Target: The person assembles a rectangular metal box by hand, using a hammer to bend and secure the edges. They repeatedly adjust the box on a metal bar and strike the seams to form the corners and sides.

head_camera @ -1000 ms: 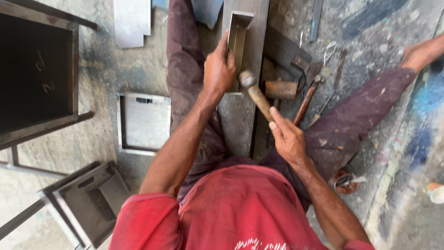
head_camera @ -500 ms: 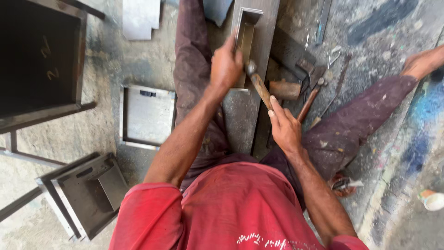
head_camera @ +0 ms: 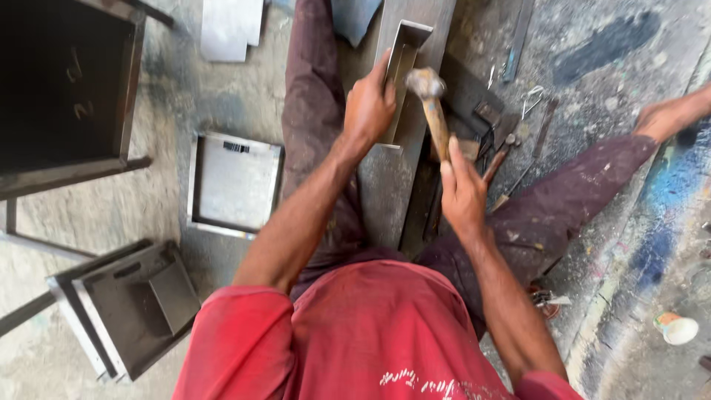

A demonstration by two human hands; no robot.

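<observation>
Gripping hammer [head_camera: 433, 111] in right hand [head_camera: 463, 194], left hand [head_camera: 368, 110] steadying metal channel [head_camera: 402, 74]

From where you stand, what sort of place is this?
Probably a small metal workshop, worked on the floor. The right hand grips a hammer over a folded sheet-metal channel steadied by the left hand; shallow metal trays lie on the concrete.

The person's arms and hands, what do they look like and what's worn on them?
Both arms are bare from the upper arm down, with short red sleeves of a red shirt at the shoulders. The left hand and right hand wear no gloves. No watch, ring or wristband shows. The trousers are dark maroon, speckled with pale marks.
</observation>
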